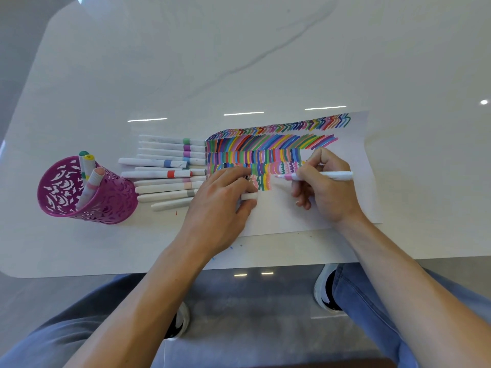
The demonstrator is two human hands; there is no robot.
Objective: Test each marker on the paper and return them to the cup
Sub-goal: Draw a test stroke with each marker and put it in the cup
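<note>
My right hand (322, 185) grips a white marker with a pink band (318, 176), its tip pointing left just over the paper (281, 213). The sheet is covered with rows of coloured strokes. My left hand (221, 201) rests on the paper's left part and holds a white marker cap (249, 196) between thumb and fingers. A purple cut-out cup (106, 197) stands at the left with three markers in it. Several white markers (164, 176) lie in a row between the cup and the paper.
The white marble-look table (239, 62) stretches far back. Its front edge runs just below my forearms. My knees in blue jeans and my shoes show under the table.
</note>
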